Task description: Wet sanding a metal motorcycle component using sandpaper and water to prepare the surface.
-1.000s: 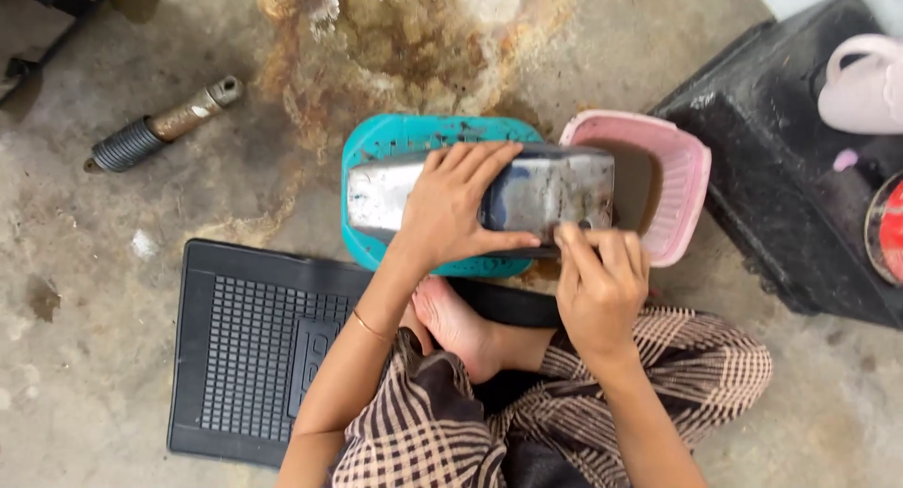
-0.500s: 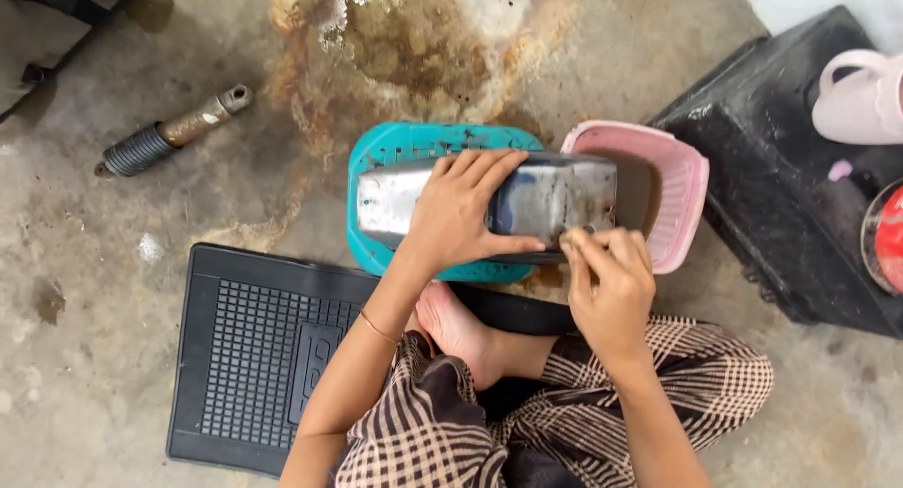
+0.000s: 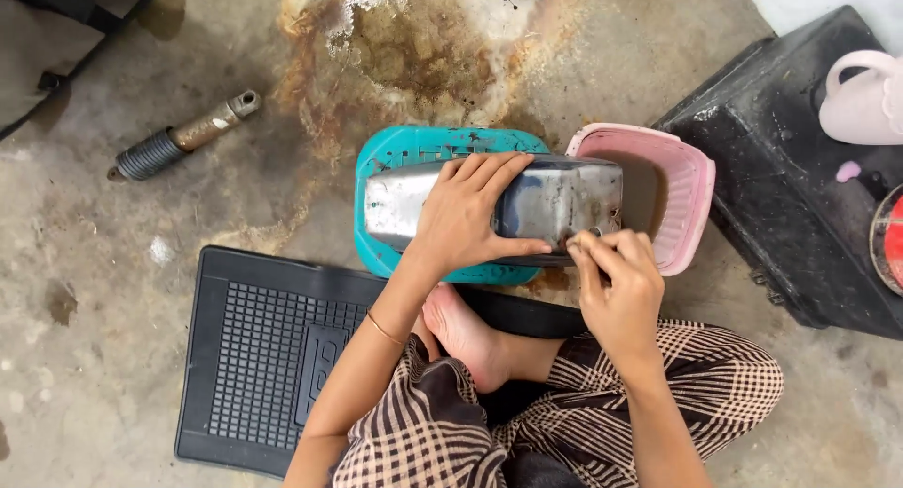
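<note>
A long shiny metal cover (image 3: 555, 206) lies across an upturned teal basket (image 3: 414, 149). My left hand (image 3: 466, 215) presses flat on top of the metal cover, holding it down. My right hand (image 3: 616, 281) is at the cover's near right edge, fingers pinched together on something small that I cannot make out. A pink tub (image 3: 682, 192) with brown liquid stands right behind the cover's right end.
A black rubber mat (image 3: 259, 356) lies under me at the left. A shock absorber (image 3: 183, 135) lies on the concrete at upper left. A black case (image 3: 800, 187) with a pink jug (image 3: 861, 98) on it stands at right. Rust stains mark the floor ahead.
My right hand has shifted slightly along the cover's near right edge. My left hand stays pressed on the cover.
</note>
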